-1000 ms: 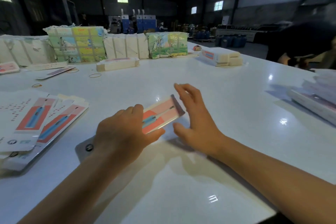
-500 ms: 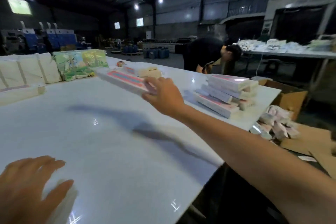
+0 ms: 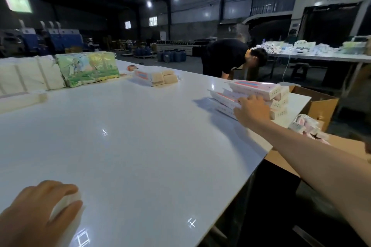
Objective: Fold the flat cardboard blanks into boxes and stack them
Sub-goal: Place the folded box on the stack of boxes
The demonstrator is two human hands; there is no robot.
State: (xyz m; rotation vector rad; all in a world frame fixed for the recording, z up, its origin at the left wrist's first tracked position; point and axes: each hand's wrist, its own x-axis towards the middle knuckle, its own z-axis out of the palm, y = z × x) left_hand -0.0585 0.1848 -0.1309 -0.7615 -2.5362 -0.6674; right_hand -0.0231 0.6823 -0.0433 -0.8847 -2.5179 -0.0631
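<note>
A stack of folded pink-and-white boxes (image 3: pixel 261 90) stands at the right edge of the white table (image 3: pixel 140 126). My right hand (image 3: pixel 252 109) reaches out to it and holds the near end of one folded box (image 3: pixel 222 96), which lies against the stack's left side. At the bottom left, my left hand (image 3: pixel 40 212) rests on the table. A white piece of cardboard (image 3: pixel 66 203) sits between its thumb and fingers; most of it is hidden under the hand.
Another small stack of boxes (image 3: pixel 154 75) and wrapped bundles (image 3: pixel 88 69) lie along the far side. A brown carton (image 3: pixel 319 102) and loose packs (image 3: pixel 305 126) sit beyond the right edge. A person (image 3: pixel 230 56) bends over behind the table.
My right hand carried the folded box from in front of me out to the right and brought it down onto the stack. My view swung right. The left hand stayed low at the left.
</note>
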